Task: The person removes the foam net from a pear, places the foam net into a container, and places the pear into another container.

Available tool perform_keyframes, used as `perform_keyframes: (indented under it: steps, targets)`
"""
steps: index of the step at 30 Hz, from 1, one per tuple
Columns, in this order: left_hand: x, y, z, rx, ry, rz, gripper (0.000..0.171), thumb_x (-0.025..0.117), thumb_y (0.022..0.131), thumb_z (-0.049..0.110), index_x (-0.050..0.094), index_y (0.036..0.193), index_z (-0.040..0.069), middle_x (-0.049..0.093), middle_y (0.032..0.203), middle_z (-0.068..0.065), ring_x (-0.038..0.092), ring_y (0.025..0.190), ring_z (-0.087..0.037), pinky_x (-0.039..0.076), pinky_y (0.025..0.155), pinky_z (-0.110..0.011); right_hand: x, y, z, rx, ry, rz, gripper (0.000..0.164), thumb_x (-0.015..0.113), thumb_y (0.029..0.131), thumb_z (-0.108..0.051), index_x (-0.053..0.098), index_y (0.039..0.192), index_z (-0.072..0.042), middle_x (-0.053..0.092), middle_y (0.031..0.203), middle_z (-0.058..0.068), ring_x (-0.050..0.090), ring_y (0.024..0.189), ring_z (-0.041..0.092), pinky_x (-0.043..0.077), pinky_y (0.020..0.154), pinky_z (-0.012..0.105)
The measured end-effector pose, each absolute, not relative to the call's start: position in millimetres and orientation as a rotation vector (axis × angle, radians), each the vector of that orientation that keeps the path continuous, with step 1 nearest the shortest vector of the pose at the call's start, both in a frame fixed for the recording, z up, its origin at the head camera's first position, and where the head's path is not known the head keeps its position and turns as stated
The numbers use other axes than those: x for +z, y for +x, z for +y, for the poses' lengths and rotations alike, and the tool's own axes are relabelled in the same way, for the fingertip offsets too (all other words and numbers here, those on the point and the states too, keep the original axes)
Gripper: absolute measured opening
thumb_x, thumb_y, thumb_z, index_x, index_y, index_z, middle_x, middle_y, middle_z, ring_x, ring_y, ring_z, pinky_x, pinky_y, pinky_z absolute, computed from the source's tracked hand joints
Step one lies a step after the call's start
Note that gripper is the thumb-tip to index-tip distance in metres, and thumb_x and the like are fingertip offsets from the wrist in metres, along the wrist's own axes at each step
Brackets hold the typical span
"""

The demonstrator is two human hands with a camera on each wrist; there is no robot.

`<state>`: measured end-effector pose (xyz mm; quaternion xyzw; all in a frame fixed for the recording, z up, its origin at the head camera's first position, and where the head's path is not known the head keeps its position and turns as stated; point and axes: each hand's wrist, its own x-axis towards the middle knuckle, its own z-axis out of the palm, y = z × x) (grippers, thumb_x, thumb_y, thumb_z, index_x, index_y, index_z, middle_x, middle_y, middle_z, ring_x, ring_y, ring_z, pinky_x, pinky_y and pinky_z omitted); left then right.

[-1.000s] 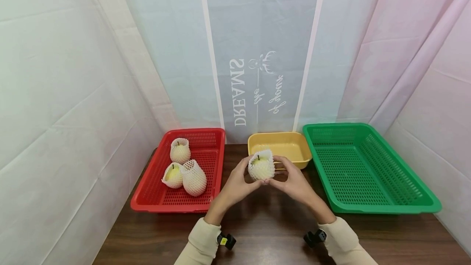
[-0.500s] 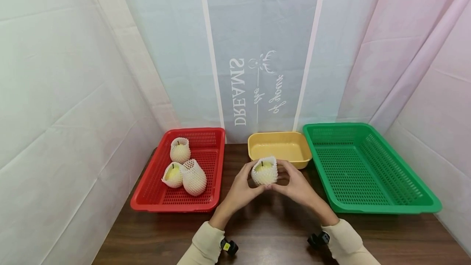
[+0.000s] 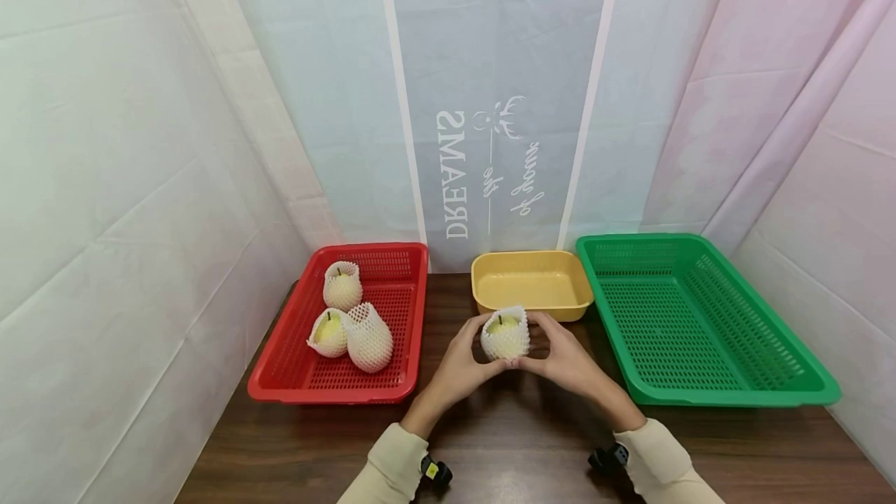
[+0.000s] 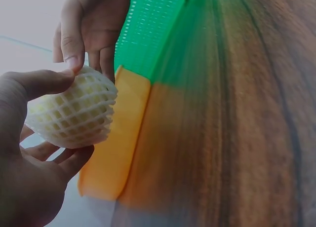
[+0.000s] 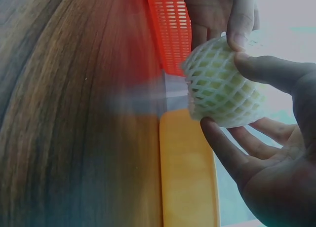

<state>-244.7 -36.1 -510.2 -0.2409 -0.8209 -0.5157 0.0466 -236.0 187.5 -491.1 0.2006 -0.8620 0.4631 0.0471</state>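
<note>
A pale yellow pear with a dark stem sits upright in a white foam net, held in both hands in front of the yellow bin. My left hand grips its left side, thumb toward me and fingers round the far side. On the other side my right hand grips it the same way, and the thumb tips meet at the near face. In the left wrist view, the foam net covers the pear's side between the two hands. The right wrist view shows yellow-green skin through the mesh.
At left, a red basket carries 3 fruits in foam nets, among them an upright one at the back. A green basket stands at right, beside the yellow bin. All rest on a dark wooden table before hanging curtains.
Both hands have drawn the pear down and slightly right in the head view, nearer the body and away from the yellow bin. The grip stays alike; the baskets have not moved.
</note>
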Motion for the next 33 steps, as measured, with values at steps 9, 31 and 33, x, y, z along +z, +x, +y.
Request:
perform_keyframes:
  steps: [9, 31, 33]
  targets:
    - [-523, -248, -36, -1.573, -0.736, -2.537, 0.077, 0.093, 0.084, 0.03, 0.054, 0.15, 0.019, 0.063, 0.144, -0.001, 0.06, 0.128, -0.016, 0.053, 0.103, -0.033, -501, -238, 191, 1.453, 0.625, -2.698, 0.07, 0.089, 0.087, -0.011, 0.052, 0.146, -0.001, 0.062, 0.138, 0.022, 0.073, 0.114, 0.033, 0.062, 0.093, 0.047]
    - [-538, -250, -31, -1.688, -0.76, -2.577, 0.078, 0.094, 0.084, 0.021, 0.053, 0.15, 0.017, 0.059, 0.146, -0.005, 0.056, 0.135, -0.022, 0.053, 0.108, -0.035, -514, -241, 196, 1.389, 0.636, -2.782, 0.072, 0.09, 0.084, -0.009, 0.053, 0.144, 0.003, 0.065, 0.134, 0.022, 0.073, 0.112, 0.033, 0.064, 0.086, 0.038]
    - [-538, -251, -31, -1.69, -0.761, -2.592, 0.078, 0.093, 0.084, 0.021, 0.052, 0.151, 0.017, 0.057, 0.147, -0.006, 0.056, 0.136, -0.022, 0.053, 0.109, -0.036, -515, -241, 197, 1.393, 0.637, -2.783, 0.071, 0.09, 0.084, -0.007, 0.052, 0.144, 0.003, 0.065, 0.134, 0.023, 0.073, 0.113, 0.034, 0.064, 0.086, 0.038]
